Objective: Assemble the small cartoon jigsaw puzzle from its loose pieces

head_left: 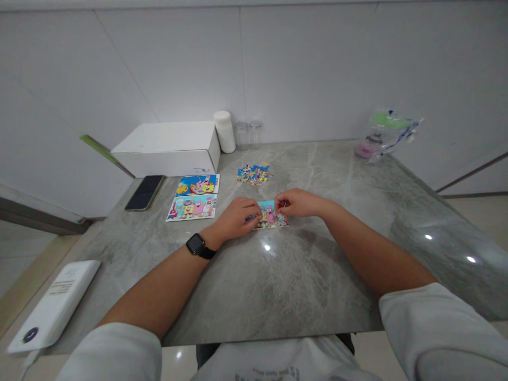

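Mid-table: cartoon puzzle [271,216]. Left hand [237,217] fingers pressed together, tips resting on its left edge. Right hand [296,203] fingers pinch its upper right corner. Loose pieces [254,173] toward far edge.

Wide look at the room here: a pale white wall [309,69] runs across the back, cut by thin panel seams, one straight up the middle and others slanting off on the left. A grey marble-look table [278,286] fills the centre, set right up against that wall. Its glossy top catches small bright spots of light [266,247] near the middle and more out on the right side. Down at the left, a light beige floor [27,275] shows, with a dark strip [39,217] along the foot of the wall. More pale floor shows on the right, past the table's edge.
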Tool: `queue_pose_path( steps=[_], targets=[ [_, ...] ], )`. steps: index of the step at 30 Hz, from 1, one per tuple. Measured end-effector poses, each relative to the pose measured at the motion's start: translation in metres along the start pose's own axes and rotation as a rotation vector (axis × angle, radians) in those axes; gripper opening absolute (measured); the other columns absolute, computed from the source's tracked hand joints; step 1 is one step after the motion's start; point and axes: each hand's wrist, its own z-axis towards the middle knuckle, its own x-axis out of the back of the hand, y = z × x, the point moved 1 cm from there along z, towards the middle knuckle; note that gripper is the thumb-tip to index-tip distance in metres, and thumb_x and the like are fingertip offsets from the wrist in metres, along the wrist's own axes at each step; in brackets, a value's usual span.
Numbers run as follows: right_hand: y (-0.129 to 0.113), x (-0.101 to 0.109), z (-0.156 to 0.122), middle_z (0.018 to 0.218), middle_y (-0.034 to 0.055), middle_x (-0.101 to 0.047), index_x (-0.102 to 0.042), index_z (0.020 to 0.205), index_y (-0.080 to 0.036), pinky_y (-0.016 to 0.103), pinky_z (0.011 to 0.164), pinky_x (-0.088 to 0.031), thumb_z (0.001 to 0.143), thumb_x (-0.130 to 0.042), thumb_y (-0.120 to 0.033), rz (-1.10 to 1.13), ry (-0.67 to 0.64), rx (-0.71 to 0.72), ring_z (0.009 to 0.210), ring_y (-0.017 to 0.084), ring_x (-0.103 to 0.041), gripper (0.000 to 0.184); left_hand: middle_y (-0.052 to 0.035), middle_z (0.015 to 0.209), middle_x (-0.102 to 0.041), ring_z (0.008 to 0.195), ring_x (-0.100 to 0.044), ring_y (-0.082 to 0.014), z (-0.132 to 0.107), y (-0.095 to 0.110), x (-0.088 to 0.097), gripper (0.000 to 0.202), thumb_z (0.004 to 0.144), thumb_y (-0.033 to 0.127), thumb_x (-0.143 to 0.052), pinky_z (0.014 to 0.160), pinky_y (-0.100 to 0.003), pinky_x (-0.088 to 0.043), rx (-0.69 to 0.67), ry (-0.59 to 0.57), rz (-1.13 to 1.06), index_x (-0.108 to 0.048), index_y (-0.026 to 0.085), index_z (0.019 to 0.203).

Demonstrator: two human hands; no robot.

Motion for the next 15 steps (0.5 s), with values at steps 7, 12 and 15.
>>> queue_pose_path(
  steps=[7,12,15],
  targets=[
    [0.0009,-0.0035,0.0032,0.081,0.0002,-0.073,-0.075,0.105,-0.018,0.025,0.071,-0.045,0.083,-0.061,-0.020,0.082,0.033,0.010,0.075,0.016,-0.064,0.026,-0.0079,0.104,-0.074,0.100,-0.066,-0.0228,-0.0001,0.0043,0.0020,0.022,0.104,0.030,-0.055,0.090,-0.039,-0.044,-0.021,-0.027,0.006,-0.075,0.021,0.103],
    [0.0047,-0.0052,0.0053,0.083,-0.0009,-0.070,-0.072,0.113,-0.019,0.025,0.069,-0.045,0.084,-0.058,-0.023,0.173,0.041,0.052,0.076,0.016,-0.063,0.032,-0.0075,0.103,-0.073,0.099,-0.066,-0.0221,0.0003,0.0062,0.0011,0.022,0.105,0.031,-0.055,0.089,-0.038,-0.044,-0.050,-0.032,0.002,-0.074,0.020,0.103],
    [0.0061,-0.0044,0.0055,0.083,-0.0003,-0.069,-0.070,0.103,-0.018,0.025,0.070,-0.045,0.083,-0.058,-0.024,0.216,0.044,0.044,0.077,0.016,-0.061,0.024,-0.0079,0.104,-0.073,0.100,-0.066,-0.0224,0.0004,0.0068,0.0011,0.023,0.106,0.031,-0.053,0.090,-0.038,-0.045,-0.053,-0.037,-0.002,-0.074,0.020,0.104]
  ],
)
